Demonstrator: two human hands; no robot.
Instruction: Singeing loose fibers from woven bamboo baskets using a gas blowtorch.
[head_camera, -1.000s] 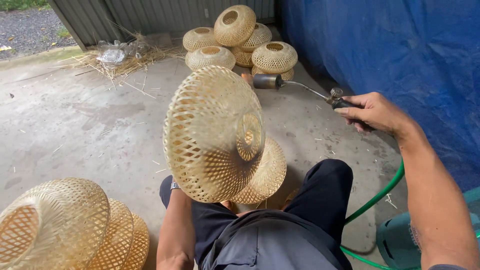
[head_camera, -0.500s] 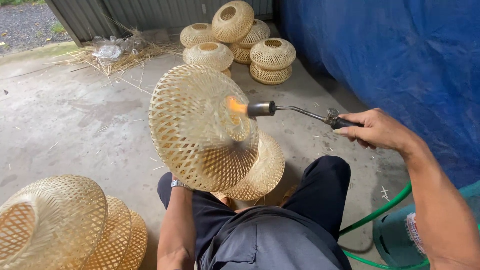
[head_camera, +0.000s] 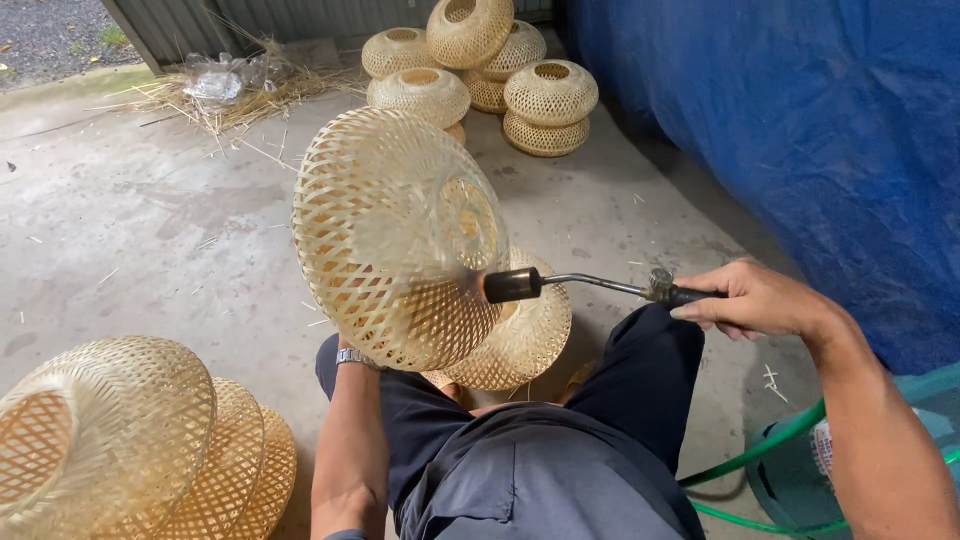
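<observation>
- Head view: right hand (head_camera: 762, 300) wrapped around handle of gas torch (head_camera: 585, 285), black nozzle right at side of woven bamboo shade (head_camera: 395, 235).
- Shade held up above lap, tilted, open side facing left; left hand hidden behind it, grip cannot tell.
- Second shade (head_camera: 525, 335) just behind, low.
- Stack of shades (head_camera: 130, 445) lower left; pile (head_camera: 480, 65) at back.
- Green hose (head_camera: 765, 455) near blue tarp (head_camera: 800, 130).

Person wearing dark navy trousers (head_camera: 640, 390) w/ grey-blue top (head_camera: 540, 480); both forearms showing bare, no sleeves. Metal watch band (head_camera: 352, 357) sitting on left wrist. No gloves on hands.
</observation>
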